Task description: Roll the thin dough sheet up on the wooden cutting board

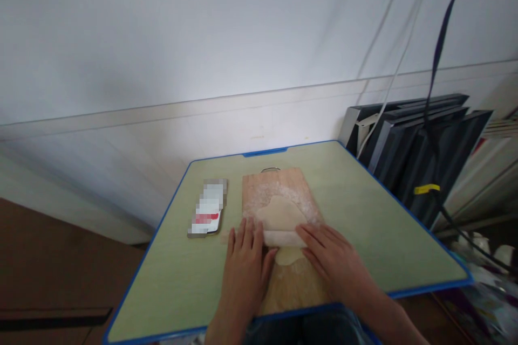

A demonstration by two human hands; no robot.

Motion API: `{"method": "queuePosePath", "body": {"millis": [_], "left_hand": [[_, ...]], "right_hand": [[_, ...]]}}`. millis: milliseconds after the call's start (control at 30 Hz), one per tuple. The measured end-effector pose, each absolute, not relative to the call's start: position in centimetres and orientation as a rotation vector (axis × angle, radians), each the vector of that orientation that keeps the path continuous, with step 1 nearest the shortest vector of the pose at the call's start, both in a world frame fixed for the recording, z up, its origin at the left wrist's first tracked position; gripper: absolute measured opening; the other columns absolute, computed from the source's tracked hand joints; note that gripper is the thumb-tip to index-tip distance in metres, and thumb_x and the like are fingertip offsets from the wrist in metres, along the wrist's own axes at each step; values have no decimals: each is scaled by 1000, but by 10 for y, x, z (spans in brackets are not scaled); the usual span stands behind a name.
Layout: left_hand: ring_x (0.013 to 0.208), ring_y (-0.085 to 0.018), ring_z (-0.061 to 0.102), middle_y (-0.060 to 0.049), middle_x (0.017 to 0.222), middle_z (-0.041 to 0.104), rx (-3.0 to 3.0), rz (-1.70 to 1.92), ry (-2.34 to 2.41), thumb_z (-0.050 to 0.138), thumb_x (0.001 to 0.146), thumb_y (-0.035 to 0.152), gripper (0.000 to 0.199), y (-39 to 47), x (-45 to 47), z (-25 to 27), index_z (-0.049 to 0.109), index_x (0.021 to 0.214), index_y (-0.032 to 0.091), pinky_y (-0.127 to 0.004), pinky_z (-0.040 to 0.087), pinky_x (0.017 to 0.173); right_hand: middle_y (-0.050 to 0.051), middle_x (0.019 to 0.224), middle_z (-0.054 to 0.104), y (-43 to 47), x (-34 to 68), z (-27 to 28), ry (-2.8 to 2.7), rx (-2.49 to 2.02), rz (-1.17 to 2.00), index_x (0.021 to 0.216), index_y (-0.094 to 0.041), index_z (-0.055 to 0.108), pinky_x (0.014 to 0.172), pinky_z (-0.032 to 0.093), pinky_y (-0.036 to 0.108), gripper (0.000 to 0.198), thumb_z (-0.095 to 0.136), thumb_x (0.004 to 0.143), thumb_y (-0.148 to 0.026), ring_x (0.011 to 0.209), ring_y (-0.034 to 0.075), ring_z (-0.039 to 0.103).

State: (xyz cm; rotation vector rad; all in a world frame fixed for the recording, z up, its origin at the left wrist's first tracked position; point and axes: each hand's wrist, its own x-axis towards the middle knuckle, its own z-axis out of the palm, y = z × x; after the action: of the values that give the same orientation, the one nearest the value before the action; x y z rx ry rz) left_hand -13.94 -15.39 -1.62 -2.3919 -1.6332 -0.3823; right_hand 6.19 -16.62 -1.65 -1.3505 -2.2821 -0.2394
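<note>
A pale rolling pin (281,239) lies crosswise over a flattened sheet of dough (280,211), which also shows on the near side of the pin. Under the dough is a flour-dusted wooden cutting board (297,287). My left hand (245,259) holds the pin's left part, its fingers laid over the top and the thumb on the near side. On the right part, my right hand (334,253) rests with its fingers angled across the pin, holding it down. Both hands cover much of the pin, and its right end is hidden.
A phone (208,207) with a blurred screen lies left of the board on the green table (162,280) with blue edging. Dark flat panels (421,145) lean against the white wall at right. A black cable (437,54) hangs before them.
</note>
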Motion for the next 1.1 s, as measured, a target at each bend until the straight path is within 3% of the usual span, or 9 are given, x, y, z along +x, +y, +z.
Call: {"method": "queuePosePath", "body": {"millis": [167, 267, 400, 567, 733, 900, 1100], "left_hand": [[130, -30, 30, -13, 140, 37, -2501, -266, -1659, 37, 88, 40, 51, -142, -135, -4, 38, 132, 15, -54, 25, 103], [129, -26, 32, -9, 138, 42, -2646, -210, -1614, 35, 89, 40, 46, -118, -141, 10, 40, 130, 20, -52, 21, 105], [122, -19, 42, -5, 130, 51, -2762, -179, -1532, 30, 91, 37, 40, -77, -147, 17, 47, 125, 23, -39, 31, 102], [124, -23, 40, -9, 130, 50, -2704, -233, -1592, 29, 92, 37, 42, -34, -127, 12, 49, 123, 18, -41, 30, 102], [123, -22, 41, -6, 129, 51, -2752, -295, -1575, 33, 91, 42, 40, -4, -101, 11, 48, 122, 22, -41, 35, 98], [101, -20, 56, -8, 114, 57, -2809, -345, -1598, 45, 88, 40, 35, 22, -83, 9, 53, 112, 16, -44, 44, 88], [87, -16, 58, -5, 102, 60, -2872, -284, -1613, 48, 87, 37, 27, 36, -65, 9, 57, 101, 17, -38, 49, 78]], "right_hand": [[10, 119, 59, -168, 60, -24, -2175, -1498, -155, 118, -15, 53, 98, 36, 47, 34, 39, 89, -26, 115, 25, 49], [11, 120, 59, -163, 57, -25, -2161, -1551, -138, 118, -15, 54, 100, 33, 50, 34, 40, 89, -28, 117, 26, 48], [12, 120, 59, -160, 55, -27, -2181, -1563, -159, 117, -16, 54, 98, 36, 49, 33, 40, 89, -26, 114, 26, 50], [12, 119, 59, -156, 57, -23, -2158, -1613, -67, 117, -16, 53, 96, 38, 48, 34, 45, 87, -27, 110, 25, 54], [9, 118, 60, -147, 58, -19, -2117, -1624, 22, 119, -18, 52, 97, 38, 50, 35, 49, 85, -26, 113, 25, 52], [9, 116, 61, -141, 59, -21, -2071, -1618, 54, 116, -20, 54, 96, 39, 48, 32, 45, 86, -24, 111, 24, 53], [13, 112, 63, -140, 61, -25, -2011, -1613, 28, 114, -16, 55, 91, 44, 46, 31, 43, 87, -25, 102, 25, 59]]}}
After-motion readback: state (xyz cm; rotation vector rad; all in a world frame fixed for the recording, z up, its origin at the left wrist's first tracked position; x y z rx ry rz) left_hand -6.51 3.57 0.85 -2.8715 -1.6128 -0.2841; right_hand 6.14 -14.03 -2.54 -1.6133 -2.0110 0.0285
